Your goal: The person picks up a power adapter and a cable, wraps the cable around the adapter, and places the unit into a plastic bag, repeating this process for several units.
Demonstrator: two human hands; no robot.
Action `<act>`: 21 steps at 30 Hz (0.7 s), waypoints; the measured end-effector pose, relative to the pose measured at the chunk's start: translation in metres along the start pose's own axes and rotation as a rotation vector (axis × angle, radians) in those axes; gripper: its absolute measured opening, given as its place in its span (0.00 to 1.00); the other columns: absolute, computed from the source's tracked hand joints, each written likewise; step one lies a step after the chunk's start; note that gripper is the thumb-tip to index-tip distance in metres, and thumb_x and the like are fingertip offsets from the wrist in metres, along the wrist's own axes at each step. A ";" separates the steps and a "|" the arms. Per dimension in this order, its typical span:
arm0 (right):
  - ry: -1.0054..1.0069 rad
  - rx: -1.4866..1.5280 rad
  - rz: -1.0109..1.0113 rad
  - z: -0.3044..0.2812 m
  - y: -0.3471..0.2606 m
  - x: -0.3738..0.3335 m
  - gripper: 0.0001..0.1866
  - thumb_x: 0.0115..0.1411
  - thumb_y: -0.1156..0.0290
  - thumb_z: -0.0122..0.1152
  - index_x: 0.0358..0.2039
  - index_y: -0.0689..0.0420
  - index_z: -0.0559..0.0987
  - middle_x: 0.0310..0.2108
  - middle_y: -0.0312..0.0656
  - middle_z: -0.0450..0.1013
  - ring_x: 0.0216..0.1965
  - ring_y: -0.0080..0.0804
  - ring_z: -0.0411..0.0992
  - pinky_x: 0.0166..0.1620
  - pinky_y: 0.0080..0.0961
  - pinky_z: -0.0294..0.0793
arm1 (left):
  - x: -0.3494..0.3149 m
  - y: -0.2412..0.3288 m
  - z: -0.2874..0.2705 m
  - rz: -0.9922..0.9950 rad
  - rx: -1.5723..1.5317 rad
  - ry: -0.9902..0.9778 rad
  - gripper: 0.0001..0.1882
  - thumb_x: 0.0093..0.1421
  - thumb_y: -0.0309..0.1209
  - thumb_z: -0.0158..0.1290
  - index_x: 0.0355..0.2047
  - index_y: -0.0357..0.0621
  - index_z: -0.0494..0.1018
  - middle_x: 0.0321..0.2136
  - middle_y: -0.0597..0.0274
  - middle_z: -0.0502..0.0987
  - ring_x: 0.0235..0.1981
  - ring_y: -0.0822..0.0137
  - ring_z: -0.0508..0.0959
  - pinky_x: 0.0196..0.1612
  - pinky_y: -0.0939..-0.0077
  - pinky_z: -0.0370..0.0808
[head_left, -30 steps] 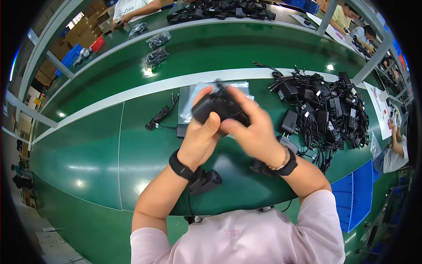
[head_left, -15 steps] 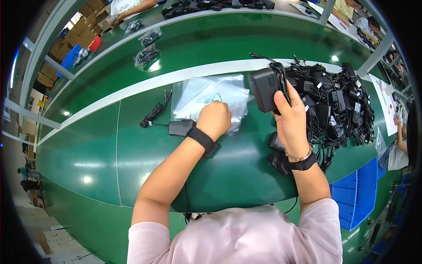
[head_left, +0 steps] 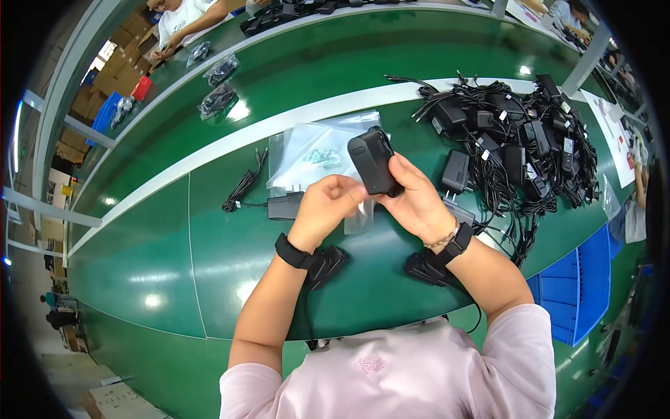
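Note:
My right hand (head_left: 419,209) grips a black power adapter (head_left: 370,159), raised over the bench, its cord bundled on the far side. Close to the adapter's lower end is my left hand (head_left: 328,206), its thumb and fingers pinched together; whatever lies between them is hidden. A strip of clear plastic film (head_left: 359,220) shows just beneath the fingertips. Behind the hands lies a stack of clear plastic bags (head_left: 307,150) with green print. Left of it, another black adapter (head_left: 283,207) rests on the bench beside its coiled cable (head_left: 243,188).
At right lies a big heap of black adapters and cords (head_left: 516,143), with a loose adapter (head_left: 455,171) at its near side. Blue bins (head_left: 572,293) stand by the right edge. Bagged items (head_left: 218,100) lie beyond the white rail (head_left: 188,149). Co-workers sit across the bench.
My right hand has brought the adapter left and nearer, away from the heap. My left hand has drawn back from the bag stack to the adapter's lower end.

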State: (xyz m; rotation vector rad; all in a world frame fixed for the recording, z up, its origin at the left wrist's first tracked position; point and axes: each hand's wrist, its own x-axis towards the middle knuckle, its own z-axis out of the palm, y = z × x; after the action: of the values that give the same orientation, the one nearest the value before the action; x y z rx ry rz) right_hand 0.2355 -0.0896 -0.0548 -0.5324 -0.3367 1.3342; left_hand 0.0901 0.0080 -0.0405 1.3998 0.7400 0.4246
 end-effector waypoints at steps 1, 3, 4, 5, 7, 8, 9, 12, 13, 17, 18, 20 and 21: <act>-0.001 -0.007 0.009 0.001 0.000 0.000 0.21 0.60 0.64 0.52 0.52 0.56 0.64 0.47 0.39 0.68 0.47 0.28 0.66 0.55 0.46 0.63 | 0.000 -0.004 -0.004 0.056 0.184 -0.008 0.09 0.55 0.30 0.50 0.32 0.36 0.72 0.17 0.64 0.75 0.20 0.73 0.74 0.26 0.81 0.71; 0.010 -0.157 -0.084 0.005 -0.002 -0.005 0.21 0.60 0.62 0.51 0.52 0.55 0.64 0.47 0.39 0.68 0.47 0.29 0.67 0.54 0.48 0.63 | 0.000 -0.013 -0.009 0.112 0.358 -0.008 0.10 0.54 0.30 0.51 0.32 0.35 0.72 0.16 0.62 0.75 0.20 0.72 0.74 0.26 0.80 0.71; 0.014 -0.231 -0.131 0.007 -0.004 -0.007 0.21 0.61 0.62 0.50 0.52 0.55 0.64 0.47 0.39 0.68 0.47 0.29 0.67 0.54 0.50 0.63 | 0.001 -0.016 -0.010 0.102 0.354 0.006 0.09 0.54 0.30 0.52 0.32 0.36 0.72 0.18 0.63 0.75 0.21 0.74 0.74 0.26 0.81 0.70; 0.012 -0.239 -0.123 0.009 -0.007 -0.008 0.21 0.61 0.62 0.50 0.52 0.55 0.64 0.47 0.39 0.68 0.47 0.29 0.67 0.54 0.50 0.63 | 0.002 -0.017 -0.011 0.091 0.350 0.019 0.08 0.54 0.29 0.52 0.31 0.36 0.72 0.19 0.65 0.75 0.21 0.76 0.73 0.25 0.82 0.70; 0.015 -0.265 -0.169 0.013 -0.017 -0.011 0.21 0.61 0.61 0.49 0.52 0.55 0.64 0.46 0.39 0.68 0.46 0.30 0.68 0.53 0.50 0.64 | 0.000 -0.014 -0.011 0.080 0.338 0.034 0.08 0.53 0.29 0.53 0.31 0.37 0.72 0.20 0.66 0.75 0.21 0.77 0.72 0.25 0.84 0.69; 0.017 -0.277 -0.194 0.015 -0.023 -0.014 0.21 0.61 0.60 0.49 0.52 0.55 0.64 0.46 0.39 0.68 0.46 0.31 0.69 0.53 0.50 0.65 | -0.002 -0.010 -0.008 0.118 0.362 0.044 0.08 0.52 0.29 0.54 0.30 0.37 0.72 0.20 0.65 0.75 0.21 0.75 0.73 0.25 0.82 0.69; 0.018 -0.283 -0.189 0.017 -0.029 -0.017 0.21 0.61 0.60 0.49 0.52 0.55 0.64 0.46 0.39 0.68 0.46 0.31 0.69 0.53 0.50 0.65 | -0.005 -0.005 -0.005 0.157 0.387 0.054 0.08 0.51 0.29 0.55 0.29 0.37 0.72 0.19 0.63 0.75 0.20 0.73 0.74 0.24 0.80 0.70; -0.143 -0.089 -0.125 0.024 -0.045 -0.027 0.22 0.62 0.59 0.47 0.53 0.57 0.63 0.46 0.39 0.68 0.45 0.33 0.69 0.53 0.51 0.65 | -0.006 -0.001 0.006 0.273 0.536 0.118 0.09 0.49 0.30 0.56 0.26 0.38 0.70 0.18 0.58 0.74 0.20 0.64 0.75 0.24 0.74 0.70; -0.145 -0.093 -0.117 0.027 -0.045 -0.029 0.22 0.62 0.59 0.47 0.53 0.57 0.63 0.46 0.39 0.68 0.45 0.33 0.69 0.53 0.51 0.65 | -0.004 0.000 0.010 0.354 0.670 0.159 0.10 0.49 0.31 0.56 0.25 0.38 0.69 0.16 0.55 0.74 0.20 0.58 0.75 0.24 0.69 0.71; -0.105 0.017 -0.070 0.039 -0.038 -0.038 0.23 0.62 0.60 0.48 0.54 0.57 0.63 0.45 0.39 0.69 0.44 0.34 0.70 0.52 0.53 0.65 | 0.000 0.004 0.036 0.502 0.854 0.202 0.12 0.47 0.34 0.58 0.23 0.39 0.68 0.14 0.52 0.72 0.21 0.50 0.75 0.24 0.63 0.71; -0.019 -0.032 -0.087 0.041 -0.035 -0.037 0.22 0.62 0.61 0.48 0.54 0.57 0.63 0.44 0.39 0.69 0.44 0.33 0.70 0.52 0.51 0.65 | 0.001 0.005 0.040 0.534 0.881 0.205 0.13 0.47 0.34 0.59 0.22 0.39 0.67 0.13 0.52 0.71 0.21 0.49 0.75 0.24 0.62 0.71; 0.156 -0.123 -0.122 0.041 -0.034 -0.036 0.22 0.62 0.64 0.48 0.54 0.57 0.63 0.44 0.38 0.69 0.43 0.31 0.70 0.52 0.47 0.66 | -0.003 0.009 0.045 0.526 0.892 0.186 0.13 0.46 0.35 0.59 0.22 0.40 0.67 0.13 0.52 0.71 0.20 0.50 0.74 0.23 0.63 0.71; 0.162 -0.118 -0.130 0.037 -0.035 -0.035 0.22 0.62 0.64 0.48 0.54 0.57 0.63 0.44 0.38 0.69 0.43 0.31 0.70 0.52 0.47 0.66 | -0.005 0.011 0.047 0.515 0.901 0.175 0.14 0.46 0.35 0.59 0.22 0.40 0.68 0.12 0.52 0.71 0.19 0.50 0.74 0.22 0.63 0.71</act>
State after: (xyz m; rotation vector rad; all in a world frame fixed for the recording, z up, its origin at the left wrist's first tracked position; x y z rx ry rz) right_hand 0.2378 -0.1218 -0.0018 -0.7012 -0.3122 1.1421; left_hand 0.1204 -0.0283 -0.0281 2.4491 0.7369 0.6589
